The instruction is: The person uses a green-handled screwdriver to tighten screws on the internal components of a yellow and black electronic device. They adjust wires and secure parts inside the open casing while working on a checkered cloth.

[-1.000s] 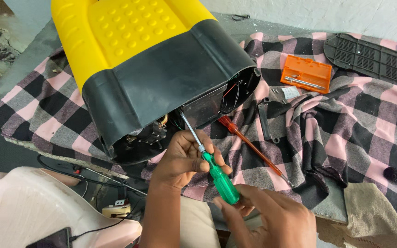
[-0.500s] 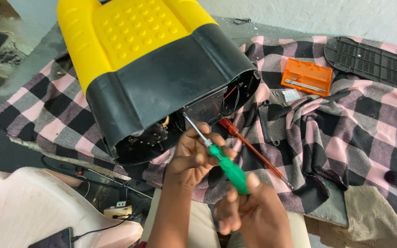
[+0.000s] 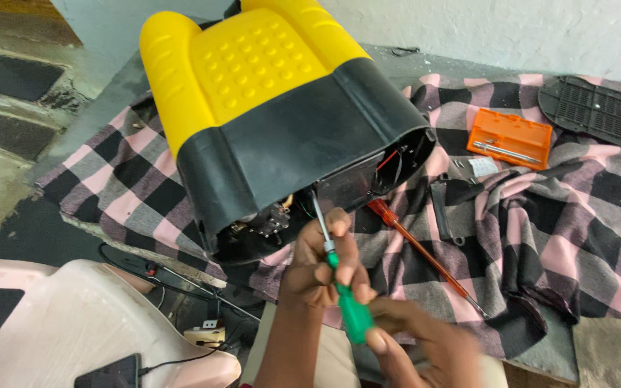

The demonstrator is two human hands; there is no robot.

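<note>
Screwdriver, green-handled, held in both hands at bottom centre, shaft angled up and away into the open underside of a yellow and black plastic machine. Left hand closed around the metal shaft just above the handle, fingers steadying it. Right hand wrapped on the lower end of the green handle, somewhat blurred. Tip of the shaft at the edge of the black housing, just beside exposed metal parts and a red wire; exact seat of the tip not discernible.

Machine lying on its side on a pink and black checked cloth spread over the floor. Second screwdriver, red-handled, loose on the cloth just right of the opening. Orange tool case open farther right, well apart from the hands; black plastic grille beyond it at the cloth's far edge. Pale pink plastic chair at lower left, dark phone resting on it, cables trailing beside.

For good work at this stage, probably: shaft kept in line with the screw, firm push along the axis from the right hand, left-hand fingers guiding only, tip kept clear of the red wire.
</note>
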